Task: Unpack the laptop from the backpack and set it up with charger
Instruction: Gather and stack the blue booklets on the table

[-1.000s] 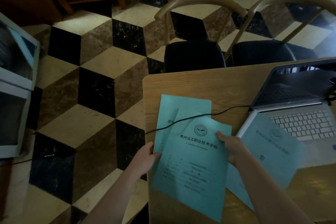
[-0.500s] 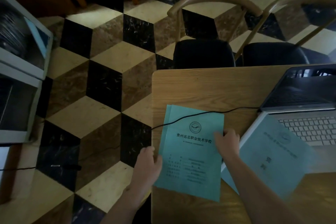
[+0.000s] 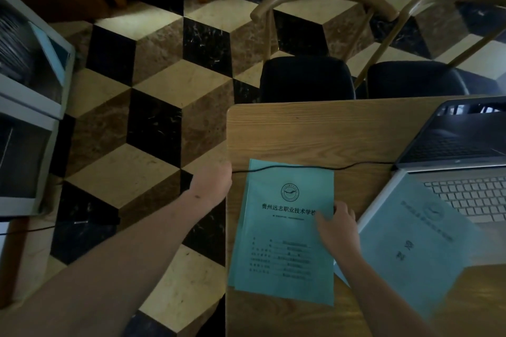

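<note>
The laptop (image 3: 462,172) is seen standing open at the right edge of the desk (image 3: 301,128), its screen dark. A black charger cable (image 3: 364,165) is plugged into its left side and is led across the desk, over the top of a stack of green booklets (image 3: 284,241), and off the left edge toward the floor. A further green booklet (image 3: 410,241) is laid partly over the laptop's near left corner. The backpack is not in view.

The right hand (image 3: 335,224) is rested on the right margin of the stack, fingers only loosely bent, pressing rather than gripping. The left hand (image 3: 212,183) is held at the left edge of the desk where the cable goes over; its fingers are hidden, so it cannot be told whether the cable is pinched.

The setup is judged nearly done. The risk lies in the cable: should the stack be slid or the cable tugged at the edge, the plug could be pulled loose or the laptop dragged. The booklet overlapping the keyboard could also slip off.
</note>
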